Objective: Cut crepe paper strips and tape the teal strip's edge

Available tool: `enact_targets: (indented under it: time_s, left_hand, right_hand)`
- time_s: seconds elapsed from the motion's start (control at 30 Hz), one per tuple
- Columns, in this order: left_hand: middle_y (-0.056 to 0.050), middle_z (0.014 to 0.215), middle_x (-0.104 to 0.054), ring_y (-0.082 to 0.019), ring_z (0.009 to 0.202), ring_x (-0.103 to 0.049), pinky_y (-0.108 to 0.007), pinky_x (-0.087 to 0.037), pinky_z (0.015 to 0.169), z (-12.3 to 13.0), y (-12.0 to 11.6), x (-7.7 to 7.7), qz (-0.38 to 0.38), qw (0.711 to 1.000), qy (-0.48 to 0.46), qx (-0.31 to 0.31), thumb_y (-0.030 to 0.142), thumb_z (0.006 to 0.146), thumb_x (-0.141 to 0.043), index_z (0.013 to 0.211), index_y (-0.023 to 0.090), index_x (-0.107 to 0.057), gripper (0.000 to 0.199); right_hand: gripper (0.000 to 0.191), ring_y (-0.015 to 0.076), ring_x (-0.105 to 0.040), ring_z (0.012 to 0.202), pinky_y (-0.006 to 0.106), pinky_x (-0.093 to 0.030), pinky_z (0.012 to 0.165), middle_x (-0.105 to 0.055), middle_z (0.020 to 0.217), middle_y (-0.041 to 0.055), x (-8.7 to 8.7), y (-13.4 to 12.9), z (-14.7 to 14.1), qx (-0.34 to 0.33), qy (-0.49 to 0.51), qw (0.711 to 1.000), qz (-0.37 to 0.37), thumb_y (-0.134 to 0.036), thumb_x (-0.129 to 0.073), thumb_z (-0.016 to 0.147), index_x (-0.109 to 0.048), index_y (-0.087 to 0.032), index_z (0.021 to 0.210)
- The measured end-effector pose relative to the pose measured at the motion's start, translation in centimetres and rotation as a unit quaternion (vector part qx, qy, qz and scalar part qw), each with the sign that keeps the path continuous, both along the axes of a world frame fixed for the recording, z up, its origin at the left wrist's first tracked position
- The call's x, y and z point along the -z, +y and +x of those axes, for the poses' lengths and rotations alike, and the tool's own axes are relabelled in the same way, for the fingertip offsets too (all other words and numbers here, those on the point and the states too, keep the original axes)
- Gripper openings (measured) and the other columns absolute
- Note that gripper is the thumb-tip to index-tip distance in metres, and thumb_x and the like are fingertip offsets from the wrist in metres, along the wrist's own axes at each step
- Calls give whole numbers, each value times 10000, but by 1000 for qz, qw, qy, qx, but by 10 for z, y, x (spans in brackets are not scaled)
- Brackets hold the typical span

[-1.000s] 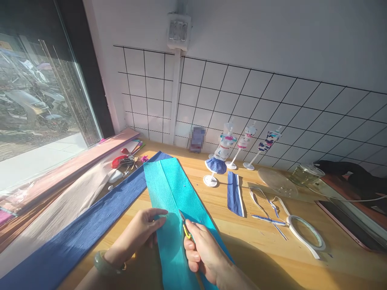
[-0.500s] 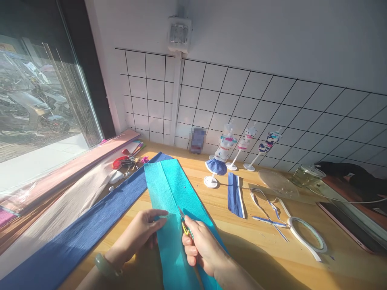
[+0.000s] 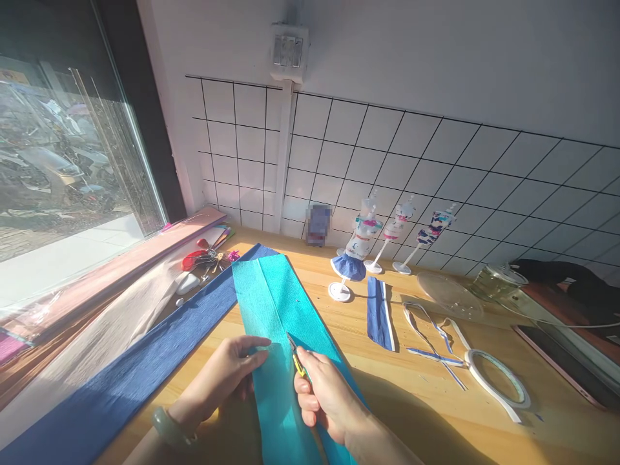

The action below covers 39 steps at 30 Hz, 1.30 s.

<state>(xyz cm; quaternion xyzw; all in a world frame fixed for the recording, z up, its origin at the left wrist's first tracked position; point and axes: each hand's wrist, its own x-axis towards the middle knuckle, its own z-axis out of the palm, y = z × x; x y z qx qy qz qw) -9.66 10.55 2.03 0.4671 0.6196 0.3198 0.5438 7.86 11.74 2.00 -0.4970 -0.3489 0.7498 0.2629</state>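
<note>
Turquoise crepe paper (image 3: 271, 290) lies lengthwise on the wooden table, with a cut running up its lower part. My right hand (image 3: 322, 394) is closed round small scissors (image 3: 295, 355) with yellow on them; their blades lie at the upper end of the cut. At the paper's left edge, my left hand (image 3: 235, 368) pinches the sheet between thumb and fingers. A green bangle (image 3: 172, 429) is on the left wrist.
Blue crepe paper (image 3: 145, 361) stretches along the left, beside keys (image 3: 208, 258). Small dress forms (image 3: 361, 245), a blue strip (image 3: 380, 316), a tape roll (image 3: 498, 378) and a tablet (image 3: 562, 365) are at the right.
The scissors show a little more beyond my right hand, their blades closer together. My left hand stays nearly in place. The view has shifted slightly.
</note>
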Motion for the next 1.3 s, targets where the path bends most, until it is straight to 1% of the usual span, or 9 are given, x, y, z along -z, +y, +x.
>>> enact_targets:
  time_s: [0.1,0.23,0.43,0.67,0.77,0.97,1.13,1.3]
  left_hand:
    - [48,401,-520,-80,340,-428,-179,-314,368,-1,0,0,-1,1000,0,2,463,735,-570,1111,125,-549,506]
    - [48,411,-522,-79,345,-432,-179,-317,373,-1,0,0,0,1000,2,4,457,745,-561,1104,126,-553,488]
    - [51,400,-513,-79,340,-429,-176,-306,367,0,-1,-1,4,1000,4,1,449,745,-564,1079,131,-570,461]
    - [49,402,-519,-79,344,-433,-175,-316,370,0,-1,-2,-5,1000,8,-2,443,745,-564,1090,136,-567,462]
    - [45,407,-523,-83,347,-439,-177,-324,371,-1,0,-1,-3,1000,7,-1,456,745,-561,1089,139,-569,467]
    - [41,405,-524,-93,346,-448,-184,-322,365,-2,0,4,0,1000,3,2,481,731,-574,1098,135,-564,505]
    - [47,407,-521,-85,340,-437,-183,-319,363,-1,-1,0,-2,1000,-3,1,456,744,-567,1090,124,-563,479]
    - [52,395,-512,-91,340,-444,-184,-304,354,-1,-1,-1,-1,1000,-12,2,477,726,-586,1092,125,-564,508]
  right_hand:
    - [259,38,-240,345,144,-315,286,-365,518,-88,-3,2,-1,-7,-2,1000,-5,-389,-344,923,-363,-212,735]
    - [271,38,-245,340,148,-319,293,-364,523,-85,-5,7,-3,-19,-3,1000,-10,-394,-339,927,-361,-213,727]
    - [269,41,-250,339,151,-313,301,-368,531,-85,-2,13,-3,-26,-2,1000,-10,-418,-375,911,-370,-218,731]
    - [260,39,-227,356,150,-289,309,-357,531,-89,-2,11,-1,-21,-2,1000,6,-418,-417,888,-375,-216,730]
    - [266,36,-227,352,146,-279,314,-357,527,-93,-4,11,-2,-20,-9,1000,-1,-434,-432,879,-380,-216,736]
    - [266,36,-235,349,146,-287,317,-354,518,-93,-7,18,-6,-19,-12,1000,-8,-433,-397,897,-390,-212,750]
    - [253,35,-230,349,144,-282,312,-342,524,-92,-6,20,-8,-19,-14,1000,-6,-400,-375,908,-373,-215,735]
    - [264,35,-238,346,144,-286,312,-344,526,-90,-4,21,-9,-15,-16,1000,-1,-403,-385,903,-366,-214,719]
